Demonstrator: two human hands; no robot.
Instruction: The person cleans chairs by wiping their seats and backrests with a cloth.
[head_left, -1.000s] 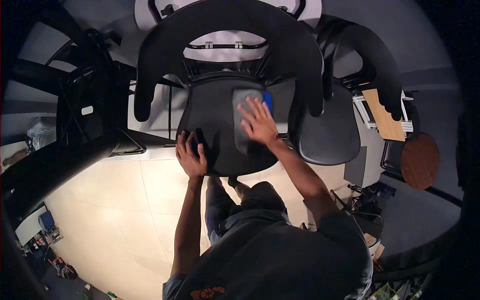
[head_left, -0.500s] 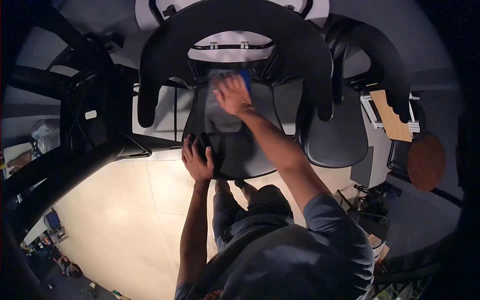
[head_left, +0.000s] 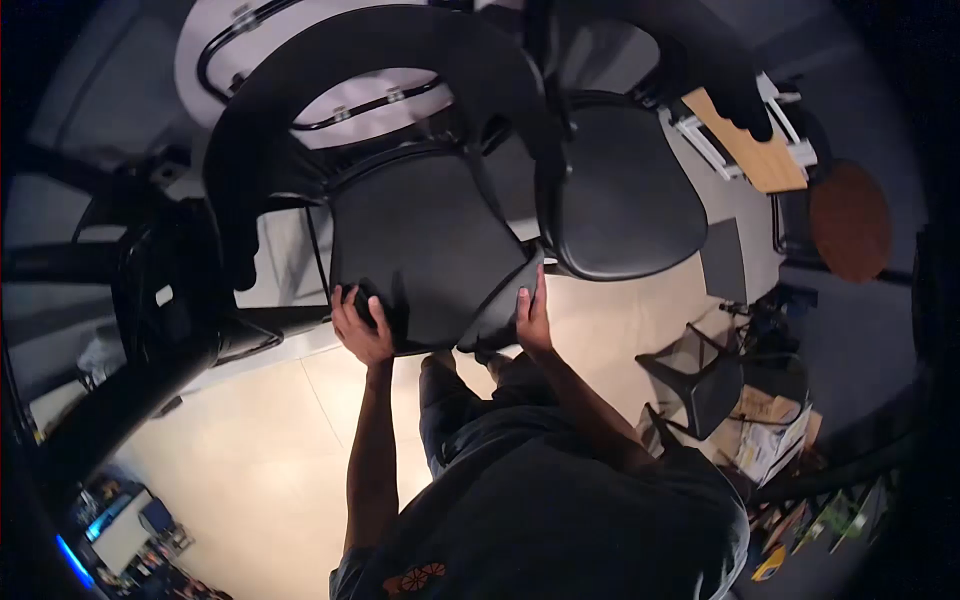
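A black chair (head_left: 425, 235) with a smooth seat and a curved backrest stands in front of me. My left hand (head_left: 362, 325) rests on the seat's front left corner, thumb and fingers apart. At the front right edge, a grey cloth (head_left: 497, 312) lies folded over the rim. My right hand (head_left: 534, 312) is at that edge with the cloth between it and the seat, fingers pointing away from me. Part of the cloth's underside and the palm are hidden.
Another black chair (head_left: 625, 190) stands close on the right. Dark chair frames (head_left: 165, 290) crowd the left. Behind is a pale round tabletop (head_left: 200, 60). A wooden board (head_left: 750, 140) and a brown round top (head_left: 850, 220) are at right.
My right hand has come from the back of the seat to its front right edge, bringing the cloth along. My left hand stays at the left corner. The view has shifted.
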